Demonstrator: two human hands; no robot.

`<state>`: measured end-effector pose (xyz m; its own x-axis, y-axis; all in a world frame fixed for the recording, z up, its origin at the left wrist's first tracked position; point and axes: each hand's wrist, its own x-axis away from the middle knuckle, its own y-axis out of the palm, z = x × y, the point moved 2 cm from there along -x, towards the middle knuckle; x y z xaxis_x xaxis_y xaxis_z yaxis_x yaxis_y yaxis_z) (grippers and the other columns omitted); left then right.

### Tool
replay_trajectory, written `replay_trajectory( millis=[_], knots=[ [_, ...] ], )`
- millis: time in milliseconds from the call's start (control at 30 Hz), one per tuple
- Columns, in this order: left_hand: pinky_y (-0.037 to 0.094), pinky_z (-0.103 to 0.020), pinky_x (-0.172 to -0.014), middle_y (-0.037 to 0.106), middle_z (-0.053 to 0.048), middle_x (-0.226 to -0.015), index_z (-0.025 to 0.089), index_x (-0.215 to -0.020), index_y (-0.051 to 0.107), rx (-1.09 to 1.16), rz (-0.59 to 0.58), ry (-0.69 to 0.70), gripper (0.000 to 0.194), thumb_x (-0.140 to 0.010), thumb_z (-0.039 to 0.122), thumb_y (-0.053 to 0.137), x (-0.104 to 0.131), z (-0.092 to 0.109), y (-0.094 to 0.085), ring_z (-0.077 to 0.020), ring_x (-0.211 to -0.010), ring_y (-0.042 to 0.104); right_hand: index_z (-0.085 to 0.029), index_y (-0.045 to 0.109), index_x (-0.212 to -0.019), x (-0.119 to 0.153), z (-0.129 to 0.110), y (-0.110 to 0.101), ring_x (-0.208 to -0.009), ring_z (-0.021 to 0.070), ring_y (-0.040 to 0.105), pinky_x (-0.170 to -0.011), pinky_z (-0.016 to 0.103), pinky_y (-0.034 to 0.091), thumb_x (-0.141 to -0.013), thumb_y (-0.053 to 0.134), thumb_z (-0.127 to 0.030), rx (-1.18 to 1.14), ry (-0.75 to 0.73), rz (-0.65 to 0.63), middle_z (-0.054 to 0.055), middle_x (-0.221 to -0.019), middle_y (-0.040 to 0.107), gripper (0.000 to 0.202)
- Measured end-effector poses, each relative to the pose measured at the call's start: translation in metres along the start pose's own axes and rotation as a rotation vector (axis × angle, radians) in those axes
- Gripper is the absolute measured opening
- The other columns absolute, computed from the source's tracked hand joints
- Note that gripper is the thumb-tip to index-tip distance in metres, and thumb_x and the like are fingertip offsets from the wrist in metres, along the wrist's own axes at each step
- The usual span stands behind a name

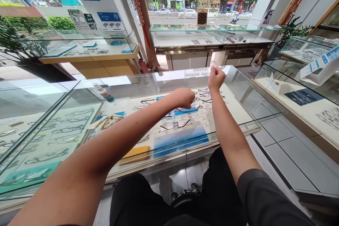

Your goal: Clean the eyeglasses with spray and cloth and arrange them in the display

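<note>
Eyeglasses (183, 123) lie inside the glass case (239, 111), near side of the left hand (186, 97); probably light, fragile, best held by the bridge. Right hand's (216, 78) fingers curl together; left's I cannot tell.

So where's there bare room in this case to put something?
The display case's cream floor shows bare between the right forearm and right glass wall. The front blue mat looks mostly bare, right of the yellow item. Eyeglasses crowd around the left hand; beige cloth and spray bottle sit left.
</note>
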<state>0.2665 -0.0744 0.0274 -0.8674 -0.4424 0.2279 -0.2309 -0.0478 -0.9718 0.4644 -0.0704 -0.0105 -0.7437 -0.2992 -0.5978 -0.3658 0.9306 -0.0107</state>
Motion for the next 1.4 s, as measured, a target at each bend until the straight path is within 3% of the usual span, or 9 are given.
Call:
replay_trajectory(
  millis=[167, 500, 767, 900, 1133, 1400],
  knots=[
    [0.048, -0.035, -0.074, 0.082, -0.009, -0.092, 0.021, -0.093, 0.085, 0.043, 0.08, -0.004, 0.022, -0.074, 0.018, 0.076, -0.004, -0.016, -0.011, -0.0262, -0.085, 0.07, -0.028, 0.024, -0.064, -0.001, 0.005, 0.003, -0.061, 0.0151, 0.027, -0.062, 0.034, 0.025, -0.106, 0.055, -0.043, -0.042, -0.012, -0.011, -0.006, -0.061, 0.026, 0.054],
    [0.053, -0.037, -0.083, 0.082, -0.013, -0.102, 0.021, -0.104, 0.086, -0.031, 0.064, -0.059, 0.031, -0.076, 0.019, 0.075, -0.017, -0.019, 0.006, -0.0299, -0.098, 0.073, -0.028, 0.025, -0.064, -0.001, 0.008, 0.005, -0.061, 0.0155, 0.027, -0.062, 0.033, 0.025, -0.107, 0.054, -0.048, -0.02, 0.001, -0.033, -0.006, -0.06, 0.026, 0.055],
    [0.052, -0.036, -0.079, 0.083, -0.016, -0.102, 0.019, -0.096, 0.086, -0.101, 0.067, -0.084, 0.022, -0.08, 0.021, 0.072, -0.025, -0.019, 0.014, -0.0278, -0.089, 0.072, -0.027, 0.025, -0.065, -0.002, 0.008, 0.006, -0.06, 0.0153, 0.028, -0.061, 0.033, 0.025, -0.106, 0.048, -0.063, 0.007, -0.01, -0.035, -0.005, -0.059, 0.027, 0.059],
    [0.051, -0.037, -0.078, 0.084, -0.017, -0.102, 0.018, -0.094, 0.086, -0.097, 0.079, -0.09, 0.022, -0.081, 0.02, 0.069, -0.024, -0.019, 0.017, -0.0279, -0.087, 0.073, -0.028, 0.025, -0.065, 0.0, 0.003, 0.003, -0.061, 0.0152, 0.028, -0.062, 0.033, 0.025, -0.105, 0.05, -0.057, -0.001, 0.002, -0.002, -0.006, -0.06, 0.027, 0.056],
    [0.04, -0.052, -0.107, 0.081, -0.011, -0.08, 0.019, -0.082, 0.084, -0.04, 0.197, -0.048, 0.02, -0.08, 0.017, 0.065, -0.009, -0.018, 0.01, -0.0232, -0.074, 0.07, -0.028, 0.025, -0.065, 0.003, -0.003, -0.003, -0.063, 0.0159, 0.025, -0.064, 0.032, 0.025, -0.102, 0.057, -0.034, -0.014, 0.023, 0.03, -0.007, -0.061, 0.026, 0.049],
    [0.038, -0.051, -0.109, 0.08, -0.006, -0.081, 0.019, -0.084, 0.084, 0.215, 0.392, -0.042, 0.024, -0.092, 0.033, 0.065, 0.03, -0.042, -0.012, -0.0183, -0.071, 0.063, -0.027, 0.027, -0.064, 0.005, 0.0, -0.001, -0.062, 0.0152, 0.026, -0.063, 0.032, 0.025, -0.099, 0.054, -0.044, 0.019, -0.009, 0.015, -0.006, -0.06, 0.026, 0.047]
  ],
)
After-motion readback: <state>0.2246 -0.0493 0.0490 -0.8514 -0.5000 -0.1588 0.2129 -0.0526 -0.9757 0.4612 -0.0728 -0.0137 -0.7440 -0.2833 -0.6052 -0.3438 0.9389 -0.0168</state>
